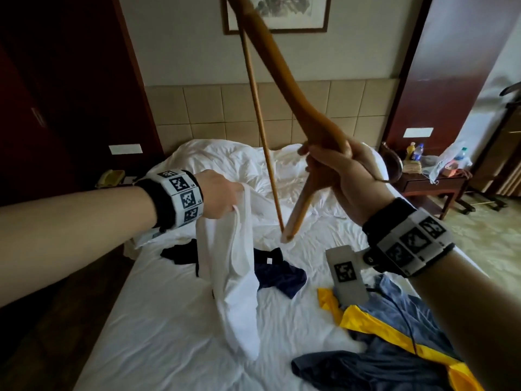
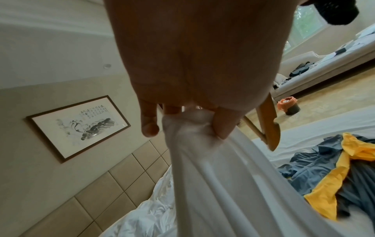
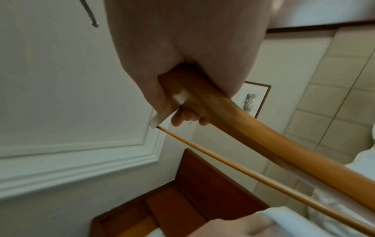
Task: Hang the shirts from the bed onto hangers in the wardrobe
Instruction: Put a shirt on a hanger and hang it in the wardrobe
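The job looks barely begun. One white shirt (image 1: 231, 266) is lifted off the bed (image 1: 158, 334), but it is not on the hanger (image 1: 298, 114) yet, and the two are apart, the hanger's lower tip hanging just to the right of the shirt. At least three more garments lie on the sheet: a black one (image 1: 177, 253) behind the white shirt, a navy one (image 1: 279, 277) just beside it, and a grey and yellow one (image 1: 394, 328) near the foot of the bed on the right. I can't tell from here whether any shirts already hang in the wardrobe; only dark wood panels show to the left.

The left hand (image 1: 217, 194) has its fingers (image 2: 222, 123) curled tight round a bunched fold at the top of the white shirt, so the cloth drapes down from the fist toward the bed. The right hand (image 1: 338, 170) is wrapped firmly round one arm of the wooden hanger near its middle, holding it steeply tilted, with the far end rising out of view and the thin crossbar (image 1: 262, 131) slanting down beside it. The metal hook (image 3: 90, 13) pokes out behind the wrist.

What seems left for this shirt is threading the hanger into it, then carrying it to the wardrobe.
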A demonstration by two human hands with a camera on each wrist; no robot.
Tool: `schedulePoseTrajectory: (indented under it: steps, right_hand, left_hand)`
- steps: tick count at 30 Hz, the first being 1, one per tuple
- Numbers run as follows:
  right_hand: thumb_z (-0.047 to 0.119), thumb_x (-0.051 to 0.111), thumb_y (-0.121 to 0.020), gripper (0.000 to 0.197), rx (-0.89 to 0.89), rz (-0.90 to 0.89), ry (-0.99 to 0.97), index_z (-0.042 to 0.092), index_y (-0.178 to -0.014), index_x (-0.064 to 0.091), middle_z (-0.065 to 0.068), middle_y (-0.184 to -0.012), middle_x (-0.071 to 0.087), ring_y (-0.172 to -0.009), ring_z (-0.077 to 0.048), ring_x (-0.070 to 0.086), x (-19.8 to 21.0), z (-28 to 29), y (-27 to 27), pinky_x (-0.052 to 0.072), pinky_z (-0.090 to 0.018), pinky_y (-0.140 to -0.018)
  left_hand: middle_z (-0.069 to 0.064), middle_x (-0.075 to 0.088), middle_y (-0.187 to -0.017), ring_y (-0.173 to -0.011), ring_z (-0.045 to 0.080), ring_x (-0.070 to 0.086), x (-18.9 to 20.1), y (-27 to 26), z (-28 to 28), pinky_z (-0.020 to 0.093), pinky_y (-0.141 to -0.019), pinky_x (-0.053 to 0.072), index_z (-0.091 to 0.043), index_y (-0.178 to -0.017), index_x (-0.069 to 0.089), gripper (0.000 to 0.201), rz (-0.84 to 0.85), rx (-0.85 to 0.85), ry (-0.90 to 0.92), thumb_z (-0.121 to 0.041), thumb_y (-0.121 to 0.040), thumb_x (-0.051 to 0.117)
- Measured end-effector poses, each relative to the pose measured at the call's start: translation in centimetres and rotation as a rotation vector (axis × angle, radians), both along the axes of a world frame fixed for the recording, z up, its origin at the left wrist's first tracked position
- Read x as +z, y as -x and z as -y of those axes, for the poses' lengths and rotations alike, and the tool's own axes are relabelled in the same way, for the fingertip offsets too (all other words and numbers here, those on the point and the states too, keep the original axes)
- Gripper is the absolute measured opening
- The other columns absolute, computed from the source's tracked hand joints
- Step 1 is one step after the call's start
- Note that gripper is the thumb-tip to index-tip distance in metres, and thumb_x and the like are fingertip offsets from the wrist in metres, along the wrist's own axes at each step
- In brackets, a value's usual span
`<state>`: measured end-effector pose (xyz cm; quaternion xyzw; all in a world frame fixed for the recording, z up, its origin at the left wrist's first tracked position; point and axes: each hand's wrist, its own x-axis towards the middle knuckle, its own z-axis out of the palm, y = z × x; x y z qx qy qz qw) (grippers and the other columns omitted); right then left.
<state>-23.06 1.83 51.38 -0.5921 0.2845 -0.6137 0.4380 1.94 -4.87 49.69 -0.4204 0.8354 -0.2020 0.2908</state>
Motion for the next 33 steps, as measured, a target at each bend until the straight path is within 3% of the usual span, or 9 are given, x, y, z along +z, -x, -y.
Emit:
schedulePoseTrajectory:
  steps: [3, 8, 14, 18, 21, 24, 26, 29, 33]
  right_hand:
    - [0.0, 0.056, -0.093, 0.034, 0.072, 0.126, 0.032, 0.0, -0.128, 0.055, -0.014, -0.097, 0.065, -0.079, -0.025, 0.052, 1.1, -0.3, -1.7, 0.046, -0.036, -0.078]
    - [0.0, 0.055, -0.095, 0.033, 0.108, 0.17, 0.052, 0.0, -0.128, 0.055, -0.016, -0.102, 0.065, -0.081, -0.029, 0.049, 0.8, -0.1, -3.8, 0.046, -0.036, -0.074]
    - [0.002, 0.058, -0.093, 0.035, 0.126, 0.091, -0.034, 0.003, -0.127, 0.059, -0.015, -0.102, 0.067, -0.08, -0.03, 0.055, -2.6, 0.9, -4.9, 0.047, -0.041, -0.075]
    - [0.0, 0.062, -0.088, 0.04, 0.118, -0.092, -0.129, 0.021, -0.122, 0.068, -0.014, -0.086, 0.067, -0.076, -0.028, 0.059, -6.5, 1.1, -4.2, 0.05, -0.041, -0.073]
    - [-0.003, 0.063, -0.087, 0.049, 0.09, -0.247, -0.208, 0.03, -0.124, 0.069, -0.014, -0.072, 0.062, -0.066, -0.03, 0.055, -8.6, 1.3, -2.8, 0.044, -0.04, -0.061]
    - [-0.004, 0.063, -0.087, 0.051, 0.118, -0.341, -0.279, 0.029, -0.125, 0.068, -0.015, -0.07, 0.057, -0.064, -0.024, 0.055, -9.3, 1.6, -1.4, 0.037, -0.036, -0.059]
    - [0.004, 0.064, -0.09, 0.043, 0.121, -0.37, -0.295, 0.03, -0.124, 0.069, -0.017, -0.071, 0.055, -0.067, -0.024, 0.057, -9.1, 1.7, -0.9, 0.039, -0.035, -0.06]
    - [0.033, 0.059, -0.096, 0.026, 0.121, -0.355, -0.309, 0.031, -0.118, 0.073, -0.018, -0.072, 0.056, -0.066, -0.028, 0.049, -8.7, 1.5, -0.3, 0.036, -0.037, -0.061]
    - [0.048, 0.047, -0.1, 0.035, 0.179, -0.364, -0.32, 0.032, -0.12, 0.071, -0.022, -0.099, 0.067, -0.073, -0.031, 0.032, -8.9, 1.2, 0.1, 0.027, -0.045, -0.069]
  left_hand:
    - [0.004, 0.048, -0.135, -0.097, 0.028, 0.06, 0.3, 0.1, -0.1, 0.039, -0.085, 0.048, -0.022, -0.115, 0.059, 0.036, -0.037, -0.01, -0.022, -0.039, -0.103, 0.03]
    - [0.003, 0.045, -0.137, -0.113, 0.026, 0.057, 0.5, 0.0, -0.5, 0.041, -0.098, 0.046, -0.031, -0.13, 0.058, 0.039, -0.164, -0.016, -0.084, -0.042, -0.104, 0.032]
    - [-0.005, 0.053, -0.104, -0.092, 0.016, 0.057, 1.0, -1.5, 0.4, 0.041, -0.085, 0.05, -0.026, -0.098, 0.06, 0.028, -0.365, -0.017, -0.05, -0.04, -0.101, 0.036]
    - [-0.009, 0.052, -0.127, -0.112, 0.013, 0.052, 2.0, -3.3, 0.9, 0.021, -0.083, 0.03, -0.03, -0.123, 0.062, 0.034, -0.412, -0.097, 0.053, -0.039, -0.105, 0.035]
    - [-0.018, 0.048, -0.141, -0.132, 0.01, 0.04, 2.3, -5.5, 1.2, 0.025, -0.093, 0.026, -0.034, -0.128, 0.059, 0.037, -0.415, -0.069, 0.169, -0.045, -0.104, 0.033]
    - [-0.018, 0.057, -0.126, -0.121, 0.007, 0.044, 1.9, -6.7, 1.5, 0.029, -0.089, 0.023, -0.033, -0.111, 0.062, 0.026, -0.385, -0.069, 0.257, -0.047, -0.1, 0.043]
    - [-0.017, 0.06, -0.113, -0.112, 0.006, 0.049, 1.5, -7.1, 1.6, 0.034, -0.093, 0.027, -0.033, -0.102, 0.062, 0.018, -0.349, -0.097, 0.289, -0.045, -0.098, 0.048]
    - [-0.017, 0.062, -0.114, -0.116, 0.003, 0.051, 0.9, -8.4, 2.0, 0.04, -0.105, 0.023, -0.031, -0.1, 0.065, 0.018, -0.352, -0.011, 0.263, -0.041, -0.097, 0.05]
    - [-0.019, 0.062, -0.112, -0.11, 0.003, 0.053, 0.7, -9.6, 2.6, 0.04, -0.103, 0.024, -0.036, -0.097, 0.067, 0.016, -0.402, 0.043, 0.223, -0.041, -0.097, 0.052]
